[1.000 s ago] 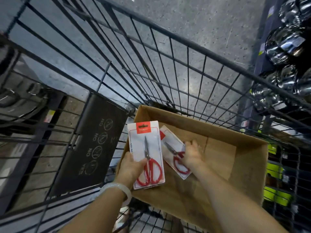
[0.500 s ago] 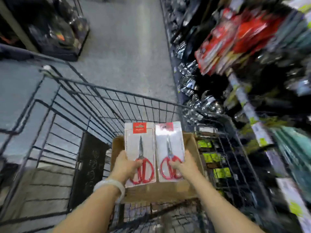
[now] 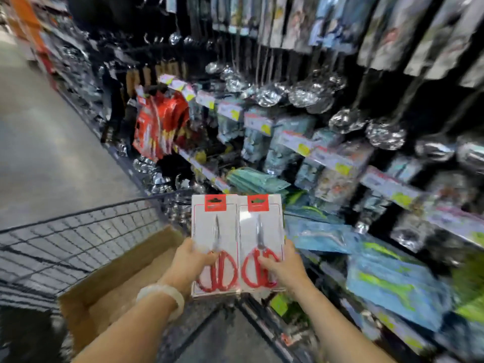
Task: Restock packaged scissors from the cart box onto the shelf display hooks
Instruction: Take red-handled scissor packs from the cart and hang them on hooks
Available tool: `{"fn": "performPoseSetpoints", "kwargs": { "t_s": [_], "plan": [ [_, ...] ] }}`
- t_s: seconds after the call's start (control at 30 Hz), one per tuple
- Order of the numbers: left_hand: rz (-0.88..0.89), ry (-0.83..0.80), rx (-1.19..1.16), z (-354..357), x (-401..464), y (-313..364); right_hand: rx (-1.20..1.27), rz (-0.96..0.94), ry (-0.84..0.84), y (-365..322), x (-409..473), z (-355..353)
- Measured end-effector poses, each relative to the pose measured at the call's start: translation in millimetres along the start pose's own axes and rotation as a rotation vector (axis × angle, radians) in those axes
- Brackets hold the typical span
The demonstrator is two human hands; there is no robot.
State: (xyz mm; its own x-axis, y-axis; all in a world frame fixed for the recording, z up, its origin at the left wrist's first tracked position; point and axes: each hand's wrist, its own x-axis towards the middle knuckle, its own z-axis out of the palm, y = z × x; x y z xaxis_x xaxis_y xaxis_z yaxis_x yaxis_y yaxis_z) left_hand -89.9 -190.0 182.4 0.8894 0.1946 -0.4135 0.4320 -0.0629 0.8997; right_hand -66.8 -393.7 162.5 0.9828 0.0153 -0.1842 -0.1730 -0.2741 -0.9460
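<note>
— What filled the view, biggest thing first?

— The shelf display point(image 3: 327, 158) took the whole right side and ran away up the aisle, crowded with hanging ladles, red packs and blue-green packets. It was badly blurred, so I could not make out the hooks themselves. Left of the shelf lay a broad strip of bare grey floor point(image 3: 47, 142), the only open room to move in.

— And the cart?

— The wire cart point(image 3: 78, 237) stood on the aisle side of the shelf, its top rail running toward the shelf's lower edge. The cardboard box point(image 3: 112, 281) sat inside it, open-topped, its far wall rising slantwise toward the shelf.

— Where were the scissors?

— Two packs, upright and side by side, long edges touching or nearly so, held up over the box corner nearest the shelf. Their red header tabs reached about level with the shelf's lower price strip, with a gap left between cards and stock.

— The hands?

— The left hand point(image 3: 191, 260), a pale bangle point(image 3: 163, 297) on its wrist, gripped the left scissors pack point(image 3: 213, 231) at its lower outer edge, thumb across the red handles. The right hand point(image 3: 282, 265) gripped the right scissors pack point(image 3: 260, 229) the same way, on the side closest to the shelf.
</note>
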Motion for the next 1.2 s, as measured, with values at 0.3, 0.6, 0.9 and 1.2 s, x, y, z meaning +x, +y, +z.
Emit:
{"fn": "performPoseSetpoints", "kwargs": {
  "t_s": [0.3, 0.6, 0.9, 1.2],
  "plan": [
    [0.206, -0.374, 0.229, 240.4, -113.7, 34.9, 0.016, -0.019, 0.388, 49.7, -139.3, -237.8],
    [0.214, -0.699, 0.458, 433.6, -227.5, -21.8, -0.039, 0.190, 0.575, 144.5, -300.2, -406.5],
    [0.246, -0.783, 0.584, 489.5, -273.1, -42.2, 0.005, 0.254, 0.771, 194.1, -340.4, -468.8],
    [0.284, -0.757, 0.615, 484.5, -267.7, -21.6, 0.047, 0.312, 0.611, 199.2, -327.5, -478.7]
  ]
}}
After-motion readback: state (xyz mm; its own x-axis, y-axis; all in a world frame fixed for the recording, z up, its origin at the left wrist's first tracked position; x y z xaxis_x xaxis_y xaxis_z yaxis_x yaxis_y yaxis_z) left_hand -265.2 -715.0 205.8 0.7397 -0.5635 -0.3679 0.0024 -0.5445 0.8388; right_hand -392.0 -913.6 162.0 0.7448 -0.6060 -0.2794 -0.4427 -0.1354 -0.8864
